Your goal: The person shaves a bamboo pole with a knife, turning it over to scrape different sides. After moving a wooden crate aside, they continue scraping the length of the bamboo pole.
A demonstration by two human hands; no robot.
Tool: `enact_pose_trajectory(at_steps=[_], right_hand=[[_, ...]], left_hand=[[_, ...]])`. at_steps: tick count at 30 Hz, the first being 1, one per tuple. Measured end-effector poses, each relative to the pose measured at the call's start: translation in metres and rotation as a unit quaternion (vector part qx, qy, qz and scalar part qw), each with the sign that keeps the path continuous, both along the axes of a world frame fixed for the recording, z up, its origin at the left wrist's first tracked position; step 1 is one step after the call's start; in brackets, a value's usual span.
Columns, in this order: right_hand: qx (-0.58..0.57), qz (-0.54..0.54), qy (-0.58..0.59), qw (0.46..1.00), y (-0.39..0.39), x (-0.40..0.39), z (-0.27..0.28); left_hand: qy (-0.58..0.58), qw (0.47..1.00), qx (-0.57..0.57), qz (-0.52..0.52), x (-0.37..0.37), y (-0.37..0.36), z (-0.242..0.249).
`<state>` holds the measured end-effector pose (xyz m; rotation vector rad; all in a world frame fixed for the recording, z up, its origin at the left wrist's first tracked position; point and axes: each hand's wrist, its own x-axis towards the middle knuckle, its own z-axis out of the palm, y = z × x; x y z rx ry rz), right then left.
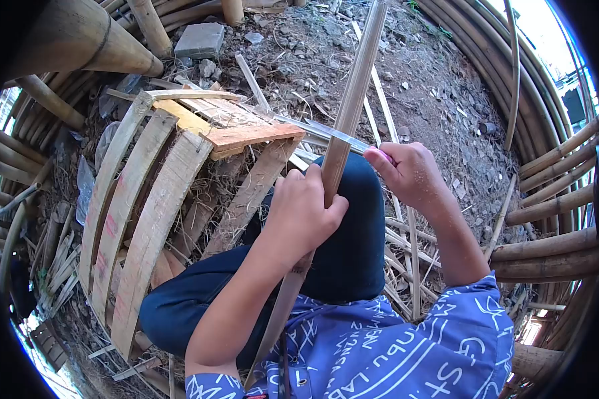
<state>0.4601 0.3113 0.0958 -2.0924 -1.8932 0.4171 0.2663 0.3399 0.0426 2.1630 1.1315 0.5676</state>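
My left hand (306, 203) is wrapped round a long split bamboo strip (361, 73), which runs from my lap up to the top of the view. A knife (358, 143) is gripped in my right hand (409, 171), most of its handle hidden by the fingers. The knife's blade lies across the strip just above my left hand and points left toward a wooden crate (156, 193). That slatted crate lies beside my bent leg, its near corner close to my left hand. Fine shavings cling to the crate's slats.
Bamboo poles (546, 206) line the right side, and a thick bamboo post (123, 43) stands at upper left. Loose bamboo strips (414, 259) lie on the rubble ground by my knee. A grey concrete block (200, 41) sits at the back.
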Motion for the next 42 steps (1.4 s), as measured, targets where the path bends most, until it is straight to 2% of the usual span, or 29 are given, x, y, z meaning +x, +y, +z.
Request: enact_pose_trajectory(at_steps=[1, 5, 7, 8, 11, 14, 19, 22, 23, 25, 26, 28, 29, 31, 33, 35, 37, 39, 40, 41, 42], right_hand=[[0.002, -0.001, 0.0, 1.0, 0.0, 0.0, -0.001], [0.029, 0.033, -0.013, 0.999, -0.007, 0.002, -0.009], [0.024, 0.051, -0.025, 0.998, -0.007, 0.008, -0.015], [0.051, 0.025, -0.026, 0.998, -0.006, 0.014, -0.02], [0.086, 0.005, -0.001, 0.996, -0.011, 0.008, -0.021], [0.038, 0.052, -0.052, 0.997, -0.019, 0.001, -0.019], [0.102, -0.017, -0.076, 0.992, 0.001, 0.019, -0.026], [0.087, 0.083, -0.123, 0.985, -0.019, -0.002, -0.02], [0.078, 0.092, -0.083, 0.989, -0.021, -0.004, -0.023], [0.141, 0.044, -0.106, 0.983, -0.008, 0.015, -0.033], [0.116, -0.007, -0.118, 0.986, -0.001, 0.023, -0.027], [0.114, -0.012, -0.13, 0.985, -0.001, 0.024, -0.018], [0.099, -0.003, -0.129, 0.987, -0.005, 0.019, -0.014], [0.085, 0.088, -0.135, 0.983, -0.02, 0.001, -0.015], [0.145, 0.074, -0.14, 0.977, -0.011, 0.012, -0.031], [0.14, -0.01, -0.115, 0.983, 0.008, 0.019, -0.018], [0.142, 0.006, -0.113, 0.983, 0.007, 0.017, -0.015], [0.102, 0.105, -0.163, 0.976, -0.011, -0.001, -0.01], [0.065, 0.118, -0.142, 0.981, -0.016, -0.006, -0.011], [0.062, 0.12, -0.14, 0.981, -0.008, -0.001, -0.01], [0.071, 0.063, -0.148, 0.984, 0.003, 0.011, -0.007]], left_hand=[[0.046, 0.999, 0.01, 0.002, 0.002, 0.0, 0.007], [0.042, 0.998, 0.054, -0.001, 0.002, -0.015, -0.002], [0.041, 0.998, 0.022, -0.034, -0.004, -0.024, -0.002], [0.043, 0.998, 0.003, -0.05, -0.006, -0.03, -0.003], [0.047, 0.998, -0.012, -0.046, -0.01, -0.039, -0.006], [0.04, 0.998, -0.026, -0.049, -0.012, -0.046, -0.01], [0.055, 0.997, -0.047, -0.038, -0.008, -0.048, -0.001], [0.041, 0.997, -0.059, -0.03, -0.01, -0.043, -0.007], [0.037, 0.997, -0.056, -0.034, -0.011, -0.044, -0.009], [0.03, 0.996, -0.073, -0.037, -0.01, -0.044, -0.007], [0.017, 0.996, -0.08, -0.038, -0.009, -0.044, -0.006], [0.011, 0.996, -0.079, -0.037, -0.01, -0.047, -0.009], [0.005, 0.997, -0.075, -0.032, -0.009, -0.046, -0.01], [-0.006, 0.997, -0.079, -0.026, -0.009, -0.044, -0.013], [-0.003, 0.995, -0.094, -0.025, -0.011, -0.048, -0.017], [-0.004, 0.998, -0.051, -0.029, -0.008, -0.046, -0.016], [-0.012, 0.997, -0.066, -0.03, -0.011, -0.048, -0.018], [-0.024, 0.996, -0.08, -0.023, -0.009, -0.044, -0.017], [-0.024, 0.996, -0.078, -0.025, -0.009, -0.044, -0.017], [-0.021, 0.996, -0.079, -0.029, -0.012, -0.045, -0.017], [-0.018, 0.996, -0.084, -0.027, -0.013, -0.046, -0.018]])
